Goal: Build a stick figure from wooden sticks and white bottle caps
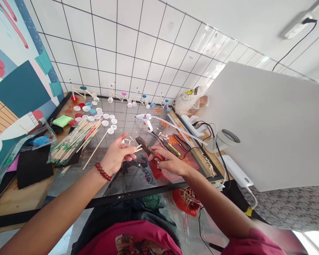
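My left hand (pixel 118 154), with a red bead bracelet on the wrist, pinches a short wooden stick (pixel 136 151) between thumb and fingers over the glass table (pixel 127 187). My right hand (pixel 168 162) grips red-handled pliers (pixel 149 150), and their dark jaws meet the stick's end. Small cut stick pieces (pixel 127 141) lie just beyond my hands.
A white glue gun (pixel 146 120) lies behind the hands. A bundle of wooden sticks (pixel 74 140) and several bottle caps (pixel 95 115) sit to the left. Small stick-and-cap models (pixel 122 96) line the tiled wall. Cables, a power strip (pixel 194 125) and a white board (pixel 268 127) crowd the right.
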`<state>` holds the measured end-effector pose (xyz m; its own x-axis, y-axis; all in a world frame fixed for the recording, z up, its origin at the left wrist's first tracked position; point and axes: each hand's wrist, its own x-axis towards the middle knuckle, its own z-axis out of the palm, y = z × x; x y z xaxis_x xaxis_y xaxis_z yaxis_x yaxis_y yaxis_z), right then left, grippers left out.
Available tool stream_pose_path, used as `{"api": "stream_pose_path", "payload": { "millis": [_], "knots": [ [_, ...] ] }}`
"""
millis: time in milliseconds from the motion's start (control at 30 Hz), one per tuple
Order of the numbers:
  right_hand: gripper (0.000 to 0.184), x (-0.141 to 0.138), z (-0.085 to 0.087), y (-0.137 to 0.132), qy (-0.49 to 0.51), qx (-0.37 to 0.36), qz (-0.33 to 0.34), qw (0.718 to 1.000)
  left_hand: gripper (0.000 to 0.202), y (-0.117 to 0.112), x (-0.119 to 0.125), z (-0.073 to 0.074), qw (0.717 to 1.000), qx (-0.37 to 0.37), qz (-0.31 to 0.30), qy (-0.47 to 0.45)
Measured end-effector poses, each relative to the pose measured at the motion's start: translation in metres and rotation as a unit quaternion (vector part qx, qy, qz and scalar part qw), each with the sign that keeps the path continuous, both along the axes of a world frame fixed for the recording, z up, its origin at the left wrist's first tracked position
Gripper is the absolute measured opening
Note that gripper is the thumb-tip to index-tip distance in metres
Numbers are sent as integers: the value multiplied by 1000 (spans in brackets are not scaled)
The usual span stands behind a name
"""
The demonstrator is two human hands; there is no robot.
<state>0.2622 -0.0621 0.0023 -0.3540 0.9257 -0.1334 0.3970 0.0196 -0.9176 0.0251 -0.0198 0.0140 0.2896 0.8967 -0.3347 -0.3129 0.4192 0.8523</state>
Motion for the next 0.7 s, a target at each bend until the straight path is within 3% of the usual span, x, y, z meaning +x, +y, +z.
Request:
{"api": "stream_pose_path", "payload": {
  "millis": [333, 700],
  "knots": [
    [37, -4, 0, 1, -5, -4, 2, 1000, 93, 1, 0, -4, 1000, 1, -3, -1],
    [32, -8, -2, 1, -58, 47, 5, 997, 84, 1, 1, -4, 1000, -9, -12, 18]
  ]
}}
